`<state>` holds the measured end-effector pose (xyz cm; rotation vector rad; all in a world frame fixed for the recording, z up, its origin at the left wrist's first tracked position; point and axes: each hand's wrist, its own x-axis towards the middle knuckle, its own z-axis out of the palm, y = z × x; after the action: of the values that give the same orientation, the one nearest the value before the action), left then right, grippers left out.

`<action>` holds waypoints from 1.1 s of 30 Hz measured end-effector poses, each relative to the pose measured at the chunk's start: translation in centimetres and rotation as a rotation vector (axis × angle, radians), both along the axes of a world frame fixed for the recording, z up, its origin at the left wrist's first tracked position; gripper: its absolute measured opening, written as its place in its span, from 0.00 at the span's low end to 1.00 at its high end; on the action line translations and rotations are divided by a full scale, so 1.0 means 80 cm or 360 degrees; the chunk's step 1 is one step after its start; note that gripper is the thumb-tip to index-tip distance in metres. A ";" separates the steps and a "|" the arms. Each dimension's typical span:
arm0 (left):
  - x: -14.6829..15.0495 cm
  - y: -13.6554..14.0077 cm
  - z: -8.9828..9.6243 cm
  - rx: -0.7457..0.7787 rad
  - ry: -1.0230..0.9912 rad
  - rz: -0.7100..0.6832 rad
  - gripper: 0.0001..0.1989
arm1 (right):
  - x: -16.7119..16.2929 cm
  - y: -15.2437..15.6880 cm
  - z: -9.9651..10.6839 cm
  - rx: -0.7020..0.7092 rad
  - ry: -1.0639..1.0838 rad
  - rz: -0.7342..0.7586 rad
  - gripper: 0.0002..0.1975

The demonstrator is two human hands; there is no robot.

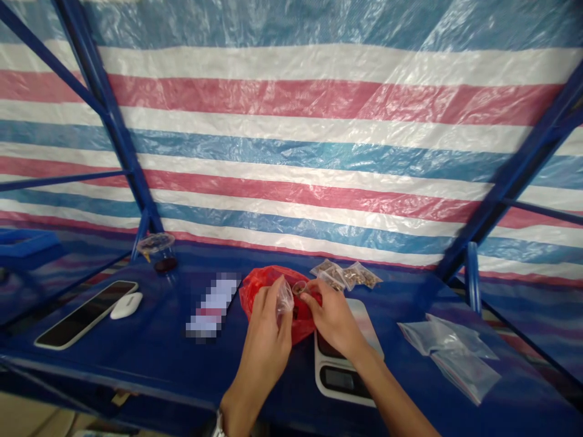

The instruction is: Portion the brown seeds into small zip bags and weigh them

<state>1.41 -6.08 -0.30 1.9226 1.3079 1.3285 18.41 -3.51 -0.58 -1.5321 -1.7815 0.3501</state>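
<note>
My left hand (pixel 268 318) is closed on a small clear plastic bag (pixel 285 297), pinched between thumb and fingers. To its right, my right hand (pixel 330 312) has its thumb and fingers together at a small round-rimmed clear cup (pixel 299 287), close to the bag's mouth. Both hands are over an opened red plastic bag (pixel 268 279), whose contents are mostly hidden by my hands. A white digital scale (pixel 367 325) with a dark display lies partly under my right hand and forearm. Several small filled zip bags (pixel 359 276) lie just behind the scale.
Flat zip bags (pixel 455 346) lie on the blue table (pixel 173 370) at right. On the left are a phone (pixel 86 312), a white earbud case (pixel 126 305), a blurred-out phone-like object (pixel 213 306) and a plastic cup with dark liquid (pixel 164 258). Striped sheeting (pixel 296 139) hangs behind.
</note>
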 end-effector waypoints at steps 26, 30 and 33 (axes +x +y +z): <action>-0.014 0.042 -0.041 -0.0210 -0.0472 -0.0063 0.19 | -0.049 0.002 0.034 0.0112 0.0223 0.0461 0.21; -0.019 0.040 -0.040 -0.0144 -0.0471 -0.0094 0.21 | -0.047 0.009 0.031 0.0032 0.0475 0.0500 0.18; -0.019 0.040 -0.038 -0.0053 -0.0388 -0.0110 0.21 | -0.049 0.002 0.039 0.0143 0.0198 0.0442 0.21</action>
<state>-0.14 -2.89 -3.36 1.7052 1.1271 1.4446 14.50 -3.38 2.58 -1.1765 -1.8864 0.4829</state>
